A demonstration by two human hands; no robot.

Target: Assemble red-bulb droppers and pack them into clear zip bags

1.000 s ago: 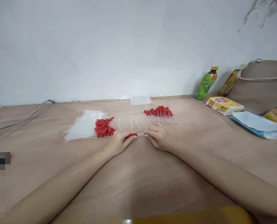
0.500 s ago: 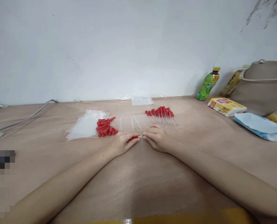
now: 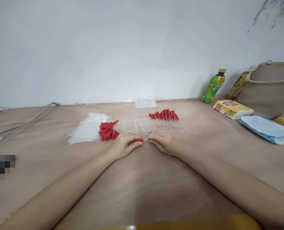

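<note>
My left hand (image 3: 126, 145) is closed on a red rubber bulb (image 3: 138, 140). Out of the bulb's right end comes a clear glass tube (image 3: 145, 139), and its other end is pinched in the fingers of my right hand (image 3: 163, 142). Behind my hands lies a row of loose clear tubes (image 3: 135, 125). A heap of red bulbs (image 3: 107, 130) rests beyond my left hand. Past my right hand, several tubes with red bulbs fitted (image 3: 167, 116) lie side by side, bulbs toward the wall.
Clear plastic bags (image 3: 84, 129) are stacked at left, with another bag (image 3: 146, 103) near the wall. A grey cable (image 3: 34, 118) runs along the left. At right are a green bottle (image 3: 213, 87), a yellow tissue pack (image 3: 233, 109), a blue-white pack (image 3: 267, 129) and a beige bag (image 3: 268, 91).
My left fingers have shifted along the bulb, so more of its red surface shows. My right hand has moved slightly right, and the bulb and tube look more in line.
</note>
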